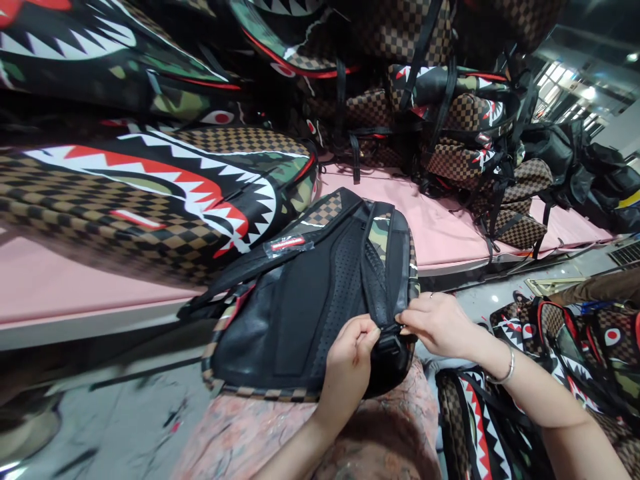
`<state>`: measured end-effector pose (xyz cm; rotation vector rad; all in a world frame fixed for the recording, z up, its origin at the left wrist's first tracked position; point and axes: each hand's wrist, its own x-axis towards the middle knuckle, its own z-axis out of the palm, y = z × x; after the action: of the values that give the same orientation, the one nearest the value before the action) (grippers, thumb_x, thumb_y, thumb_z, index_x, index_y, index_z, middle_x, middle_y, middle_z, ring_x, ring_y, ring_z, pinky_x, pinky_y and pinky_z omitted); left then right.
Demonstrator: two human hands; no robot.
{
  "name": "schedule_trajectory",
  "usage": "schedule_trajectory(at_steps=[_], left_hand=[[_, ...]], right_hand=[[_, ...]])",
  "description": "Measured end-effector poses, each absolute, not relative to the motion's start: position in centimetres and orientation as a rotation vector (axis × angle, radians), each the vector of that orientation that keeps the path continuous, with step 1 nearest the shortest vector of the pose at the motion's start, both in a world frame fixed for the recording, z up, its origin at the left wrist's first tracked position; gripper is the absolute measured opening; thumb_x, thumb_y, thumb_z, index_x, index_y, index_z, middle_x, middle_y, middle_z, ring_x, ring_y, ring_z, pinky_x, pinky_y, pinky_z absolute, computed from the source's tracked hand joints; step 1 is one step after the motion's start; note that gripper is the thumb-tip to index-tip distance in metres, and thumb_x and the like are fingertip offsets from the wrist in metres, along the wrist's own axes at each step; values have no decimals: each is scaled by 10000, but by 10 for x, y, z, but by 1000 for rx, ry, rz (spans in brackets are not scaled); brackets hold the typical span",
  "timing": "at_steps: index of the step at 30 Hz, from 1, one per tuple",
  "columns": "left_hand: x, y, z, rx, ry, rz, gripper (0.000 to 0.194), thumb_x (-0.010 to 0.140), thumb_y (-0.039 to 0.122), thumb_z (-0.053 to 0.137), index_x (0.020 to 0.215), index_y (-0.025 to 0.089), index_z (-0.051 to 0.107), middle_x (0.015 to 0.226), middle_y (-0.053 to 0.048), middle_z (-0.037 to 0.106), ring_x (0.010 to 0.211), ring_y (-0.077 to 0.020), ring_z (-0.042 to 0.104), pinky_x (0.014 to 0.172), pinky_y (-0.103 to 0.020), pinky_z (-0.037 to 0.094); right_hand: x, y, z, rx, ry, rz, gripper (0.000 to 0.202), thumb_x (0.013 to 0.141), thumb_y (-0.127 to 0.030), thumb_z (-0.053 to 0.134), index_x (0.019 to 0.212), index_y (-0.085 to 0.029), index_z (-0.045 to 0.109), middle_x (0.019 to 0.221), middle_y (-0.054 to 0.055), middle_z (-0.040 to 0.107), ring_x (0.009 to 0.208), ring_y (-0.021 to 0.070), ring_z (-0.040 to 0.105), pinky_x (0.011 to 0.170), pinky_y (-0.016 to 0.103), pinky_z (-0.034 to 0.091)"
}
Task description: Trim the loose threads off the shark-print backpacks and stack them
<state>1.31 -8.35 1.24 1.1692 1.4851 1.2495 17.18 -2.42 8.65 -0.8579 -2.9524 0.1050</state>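
A black backpack (pixel 300 320) with checkered brown edging rests across my lap, its padded back panel facing up. Two shoulder straps run over it, the one on the left bearing a red label (pixel 289 245) under clear plastic. My left hand (pixel 353 350) pinches the lower end of the strap on the right, beside a black buckle (pixel 389 341). From the other side, my right hand (pixel 434 325) grips the same strap end with its fingers closed. Both hands nearly meet there, and the fingertips hide the exact spot they hold.
A pink-topped table (pixel 380 190) runs along in front of me. A large shark-mouth backpack (pixel 150 193) lies on it at left, with stacks of checkered backpacks (pixel 460 160) farther back. More backpacks (pixel 480 420) stand on the floor at my right.
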Motion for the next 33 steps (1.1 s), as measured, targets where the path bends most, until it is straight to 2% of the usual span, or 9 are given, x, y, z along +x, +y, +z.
schedule_trajectory(at_steps=[4,7,13,16,20,23,27,30,33], left_hand=[[13,-81,14,881,1345,1203,178,752,346,502,669,188,504,623,28,491,625,-145,494,627,-256,406],[15,-80,16,544,1109,1214,222,757,389,534,775,169,514,673,16,550,637,-132,550,675,-269,451],[9,-80,19,198,889,1265,279,754,429,581,730,159,511,750,-16,595,643,-116,593,690,-273,494],[0,-75,16,314,857,1212,407,751,559,510,645,166,499,654,2,548,630,-136,582,695,-306,501],[-13,-58,15,936,1196,1035,419,733,568,506,597,173,539,609,10,522,590,-140,530,618,-268,451],[-18,-44,18,1422,1510,794,439,707,562,526,477,190,493,503,9,505,524,-149,491,534,-254,361],[-13,-35,14,1458,1577,734,374,673,465,592,453,199,448,416,26,497,444,-132,446,478,-242,300],[-5,-39,6,1083,1369,996,322,692,374,594,479,188,440,420,44,489,435,-106,449,475,-215,340],[-1,-45,4,502,1033,1212,195,676,303,651,619,158,532,562,15,586,546,-120,562,564,-229,457]], right_hand=[[185,-22,80,-936,-2780,311,179,882,-272,461,890,-164,603,746,46,608,697,163,526,654,276,384],[195,-20,78,-1060,-2522,667,156,858,-255,500,951,-167,589,850,46,631,775,158,560,715,278,418],[191,-48,30,-1261,-1812,1368,447,629,-337,715,1032,-199,579,875,16,630,697,140,582,571,235,453],[179,-67,-3,-1303,-1748,1243,363,602,-320,732,919,-197,602,681,-25,599,552,110,516,512,221,414],[166,-78,-18,-1361,-1887,905,135,693,-277,646,694,-195,539,510,-60,494,457,90,428,461,204,327],[159,-79,-17,-1436,-2085,614,97,731,-204,564,658,-197,499,511,-38,515,477,109,483,477,210,312],[150,-81,-19,-1537,-2269,236,121,727,-132,503,625,-196,492,535,17,569,545,162,561,511,235,335],[147,-85,-22,-1447,-2194,263,130,725,-123,479,800,-192,559,642,44,628,615,187,593,559,254,400],[153,-89,-20,-1271,-2033,531,422,736,-156,507,1154,-194,458,876,60,653,724,180,608,645,274,466]])
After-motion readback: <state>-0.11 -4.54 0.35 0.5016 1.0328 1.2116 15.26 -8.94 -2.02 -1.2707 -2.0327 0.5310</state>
